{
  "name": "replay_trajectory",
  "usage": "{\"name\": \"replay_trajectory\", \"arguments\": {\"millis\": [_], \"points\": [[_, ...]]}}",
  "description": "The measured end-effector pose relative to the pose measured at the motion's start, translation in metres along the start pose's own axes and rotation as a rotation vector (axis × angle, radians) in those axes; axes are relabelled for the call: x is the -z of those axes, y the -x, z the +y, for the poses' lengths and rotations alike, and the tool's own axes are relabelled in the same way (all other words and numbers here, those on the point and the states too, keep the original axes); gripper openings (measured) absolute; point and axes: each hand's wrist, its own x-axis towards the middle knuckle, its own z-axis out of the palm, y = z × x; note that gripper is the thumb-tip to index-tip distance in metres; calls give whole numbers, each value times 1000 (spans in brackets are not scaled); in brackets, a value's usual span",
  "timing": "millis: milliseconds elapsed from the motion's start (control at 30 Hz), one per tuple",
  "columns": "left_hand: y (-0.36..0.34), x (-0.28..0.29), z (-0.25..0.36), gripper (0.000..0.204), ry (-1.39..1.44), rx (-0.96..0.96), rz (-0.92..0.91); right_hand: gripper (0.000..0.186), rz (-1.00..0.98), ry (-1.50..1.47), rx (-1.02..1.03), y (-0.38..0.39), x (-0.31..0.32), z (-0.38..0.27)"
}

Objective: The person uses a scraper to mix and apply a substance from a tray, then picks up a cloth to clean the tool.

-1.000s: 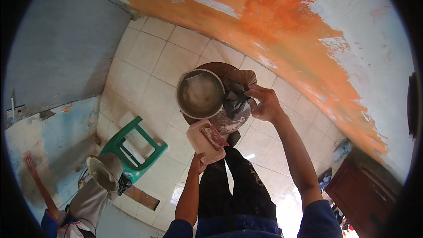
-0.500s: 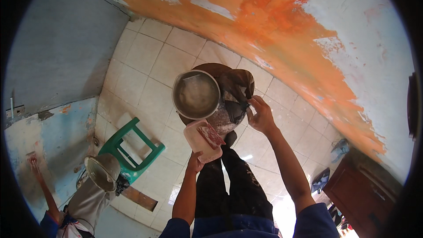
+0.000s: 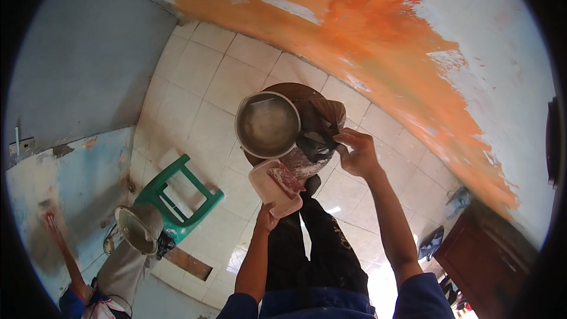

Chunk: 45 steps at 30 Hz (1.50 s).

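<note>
My left hand (image 3: 267,217) is closed on a shallow pale pink plastic tray (image 3: 260,181), gripping its near end. A red putty scraper (image 3: 286,182), smeared white, lies in that tray. Pinched in my right hand (image 3: 359,155) is the edge of a dark plastic bag (image 3: 322,112), which has whitish powder on its lower part. The bag rests on a round brown stool or small table (image 3: 292,88). Beside it, on the same top, stands a round metal pot (image 3: 239,124) with cloudy liquid. What lies deep inside the bag is hidden.
A green plastic stool (image 3: 207,201) stands on the tiled floor to the left, near a whitish bucket (image 3: 121,224). At lower left a co-worker's hand (image 3: 50,220) touches the wall. A patchy orange wall (image 3: 354,41) runs behind; a brown cabinet (image 3: 472,248) is at right.
My right hand keeps its pinch on the bag, whose folds have shifted slightly. The whole view has moved a little. The co-worker's hand has moved slightly on the wall.
</note>
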Motion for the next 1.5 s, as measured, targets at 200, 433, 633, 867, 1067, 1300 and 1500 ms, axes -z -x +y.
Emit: {"name": "replay_trajectory", "arguments": {"millis": [200, 433, 633, 867, 1067, 1300, 1500], "points": [[-3, 13, -2, 71, 88, 52, 0, 29, -94, -13, -38, 3, 24, 0], [-3, 9, -3, 70, 67, 52, 28, 28, -249, -30, 106, -8, 19, -12], [-2, 9, 1, 69, 66, 38, 36, 26, -161, -30, 62, -22, 4, -1], [-3, 5, 1, 61, -52, -10, -4, 29, -208, 46, 28, -17, -24, 17], [-4, 9, -3, 60, -20, 29, 19, 39, -45, 45, -95, -6, -16, -8], [-7, -8, -14, 62, -29, 76, -49, 39, 208, 190, -44, 43, -3, 9], [-9, -18, -21, 64, -119, 128, -59, 31, 278, 57, -178, 61, -3, 7]]}}
